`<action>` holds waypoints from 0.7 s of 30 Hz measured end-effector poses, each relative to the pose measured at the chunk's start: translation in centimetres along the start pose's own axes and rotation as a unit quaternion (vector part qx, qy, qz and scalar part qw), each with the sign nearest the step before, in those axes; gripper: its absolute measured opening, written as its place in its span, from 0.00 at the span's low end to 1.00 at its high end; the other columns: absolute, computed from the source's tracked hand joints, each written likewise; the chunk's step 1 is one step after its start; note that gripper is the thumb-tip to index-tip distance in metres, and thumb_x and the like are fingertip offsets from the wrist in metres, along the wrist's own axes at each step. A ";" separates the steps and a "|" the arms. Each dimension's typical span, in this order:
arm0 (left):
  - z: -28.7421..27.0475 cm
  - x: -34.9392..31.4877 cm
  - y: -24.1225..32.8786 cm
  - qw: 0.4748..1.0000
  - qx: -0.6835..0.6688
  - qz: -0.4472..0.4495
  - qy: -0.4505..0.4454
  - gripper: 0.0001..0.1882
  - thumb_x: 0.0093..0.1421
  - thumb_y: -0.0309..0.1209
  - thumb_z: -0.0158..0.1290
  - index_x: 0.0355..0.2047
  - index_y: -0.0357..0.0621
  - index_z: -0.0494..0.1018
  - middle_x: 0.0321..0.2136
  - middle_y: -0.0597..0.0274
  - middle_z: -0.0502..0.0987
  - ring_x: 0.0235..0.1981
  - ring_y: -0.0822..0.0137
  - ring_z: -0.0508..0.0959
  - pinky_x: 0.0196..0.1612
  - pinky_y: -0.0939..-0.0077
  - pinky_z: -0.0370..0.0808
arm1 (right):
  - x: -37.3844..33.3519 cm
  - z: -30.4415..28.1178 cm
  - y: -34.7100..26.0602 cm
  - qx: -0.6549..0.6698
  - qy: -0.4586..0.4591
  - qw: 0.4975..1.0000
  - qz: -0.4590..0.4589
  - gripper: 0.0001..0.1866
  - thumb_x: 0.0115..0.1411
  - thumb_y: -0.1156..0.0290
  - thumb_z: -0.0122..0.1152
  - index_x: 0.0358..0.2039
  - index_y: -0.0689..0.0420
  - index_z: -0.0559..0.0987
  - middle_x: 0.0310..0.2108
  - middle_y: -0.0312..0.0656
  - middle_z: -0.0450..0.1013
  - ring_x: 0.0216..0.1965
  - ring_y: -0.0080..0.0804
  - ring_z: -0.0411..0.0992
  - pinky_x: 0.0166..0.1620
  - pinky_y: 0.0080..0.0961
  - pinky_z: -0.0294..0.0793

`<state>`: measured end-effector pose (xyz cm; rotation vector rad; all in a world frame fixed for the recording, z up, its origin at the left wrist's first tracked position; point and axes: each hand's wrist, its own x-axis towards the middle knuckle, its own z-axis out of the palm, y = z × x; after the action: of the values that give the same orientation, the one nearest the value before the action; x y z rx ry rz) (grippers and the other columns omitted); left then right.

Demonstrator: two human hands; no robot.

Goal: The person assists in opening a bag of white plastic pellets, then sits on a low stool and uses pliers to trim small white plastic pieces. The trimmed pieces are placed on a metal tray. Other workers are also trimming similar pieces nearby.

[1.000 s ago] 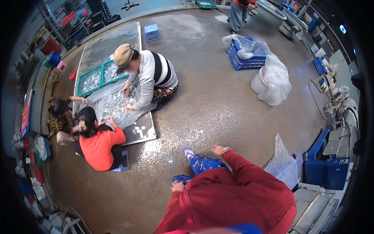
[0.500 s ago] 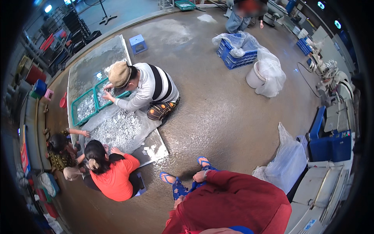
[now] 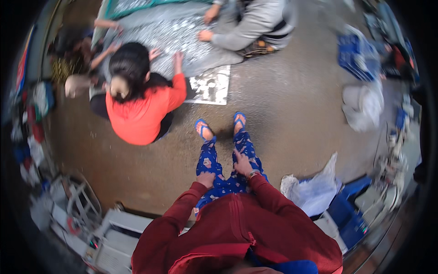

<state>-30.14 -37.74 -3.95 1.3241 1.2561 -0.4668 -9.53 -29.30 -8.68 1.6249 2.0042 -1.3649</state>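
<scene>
My left hand (image 3: 205, 179) rests on my left thigh with its fingers curled in; what they hold, if anything, is hidden. On my right thigh lies my right hand (image 3: 242, 163), its index finger stretched out and nothing visible in it. Under both hands are my blue patterned trousers (image 3: 207, 160). My feet, in blue flip-flops (image 3: 199, 123), stand apart on the wet floor. In front, a translucent sheet (image 3: 219, 61) carries a heap of small silvery pieces (image 3: 169, 27), which other people's hands touch.
A person in an orange top (image 3: 139, 118) squats ahead left; one in grey (image 3: 255, 27) sits beyond, another at far left. Blue crates (image 3: 349, 57) and a white bucket (image 3: 353, 97) stand right. Near me are a plastic-covered item (image 3: 315, 194), a blue machine (image 3: 349, 214) and white equipment (image 3: 121, 242).
My view has swung right and down, so both my hands and thighs show fully. My right hand's index finger is now stretched out. The person in grey now reaches over the silvery heap.
</scene>
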 end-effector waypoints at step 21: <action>-0.5 25.7 -3.3 0.804 -0.472 0.049 0.357 0.09 0.56 0.24 0.50 0.39 0.44 0.71 0.29 0.56 0.73 0.28 0.62 0.74 0.32 0.72 0.71 | 52.0 1.1 2.9 -0.308 0.124 0.943 -0.002 0.32 0.52 0.49 0.56 0.50 0.57 0.60 0.49 0.49 0.60 0.53 0.48 0.59 0.46 0.56 0.67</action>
<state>-24.49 -28.53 -27.49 0.6549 1.6750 0.7674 -26.30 3.66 -45.39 1.5287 2.2532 -0.4498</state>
